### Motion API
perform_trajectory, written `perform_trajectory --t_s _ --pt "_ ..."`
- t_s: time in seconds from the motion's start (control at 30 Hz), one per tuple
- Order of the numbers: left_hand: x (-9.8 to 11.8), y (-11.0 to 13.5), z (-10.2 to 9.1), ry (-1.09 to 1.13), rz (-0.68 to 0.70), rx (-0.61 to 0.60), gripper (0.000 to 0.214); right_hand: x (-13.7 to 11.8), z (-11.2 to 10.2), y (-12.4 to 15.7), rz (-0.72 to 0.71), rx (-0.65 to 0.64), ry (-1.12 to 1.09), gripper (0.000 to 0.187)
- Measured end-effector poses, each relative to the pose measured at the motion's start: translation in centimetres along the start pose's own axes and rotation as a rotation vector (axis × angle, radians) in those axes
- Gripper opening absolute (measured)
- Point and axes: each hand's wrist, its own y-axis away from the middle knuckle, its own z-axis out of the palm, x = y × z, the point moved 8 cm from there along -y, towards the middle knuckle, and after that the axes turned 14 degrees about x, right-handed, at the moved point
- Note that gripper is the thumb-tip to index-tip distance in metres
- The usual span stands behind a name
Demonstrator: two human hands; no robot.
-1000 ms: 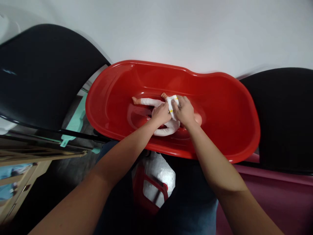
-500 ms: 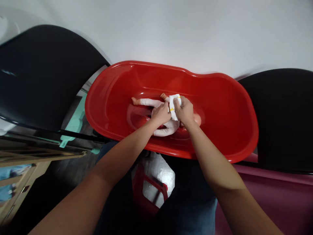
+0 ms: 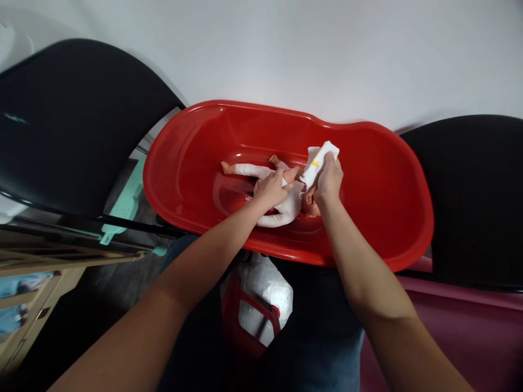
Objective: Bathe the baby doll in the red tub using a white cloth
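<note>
Pinning the baby doll (image 3: 281,215) with the left hand (image 3: 270,189), fingers curled over its torso; clutching a white cloth (image 3: 319,159) in the right hand (image 3: 328,182), inside the red baby bathtub (image 3: 376,163).

We have one view only, from a camera worn on the head. It faces forward and steeply down along both forearms, close above the red tub (image 3: 183,179), which fills the middle. A white wall (image 3: 286,49) closes the top, and the wide lens bends the edges.
</note>
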Motion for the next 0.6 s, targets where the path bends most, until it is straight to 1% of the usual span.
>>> perform_trajectory --t_s 0.03,0.07,0.17,0.2,0.27,0.33,0.4,0.6 --pt "0.0 -0.1 0.0 -0.002 0.007 0.003 0.05 -0.3 0.2 0.3 -0.039 -0.033 0.024 0.066" --pt "0.0 -0.1 0.1 0.0 0.017 0.006 0.05 -0.7 0.7 0.7 -0.092 -0.092 0.063 0.062" --pt "0.1 -0.3 0.4 0.018 0.051 -0.004 0.05 -1.2 2.5 2.6 -0.276 -0.324 0.229 0.047" --pt "0.1 -0.4 0.5 0.02 0.057 -0.01 0.05 -1.2 2.8 3.0 -0.315 -0.364 0.276 0.044" --pt "0.1 -0.4 0.6 0.007 0.055 -0.017 0.052 -0.9 2.8 3.1 -0.325 -0.363 0.338 0.041" --pt "-0.1 -0.4 0.7 -0.014 0.047 -0.021 0.052 -0.4 2.4 2.6 -0.283 -0.307 0.366 0.042" --pt "-0.1 -0.4 0.9 -0.022 0.044 -0.027 0.05 -0.1 2.3 2.3 -0.257 -0.284 0.381 0.042" --pt "-0.2 -0.4 1.0 -0.013 0.043 -0.023 0.048 0.6 2.3 1.7 -0.223 -0.252 0.35 0.043"
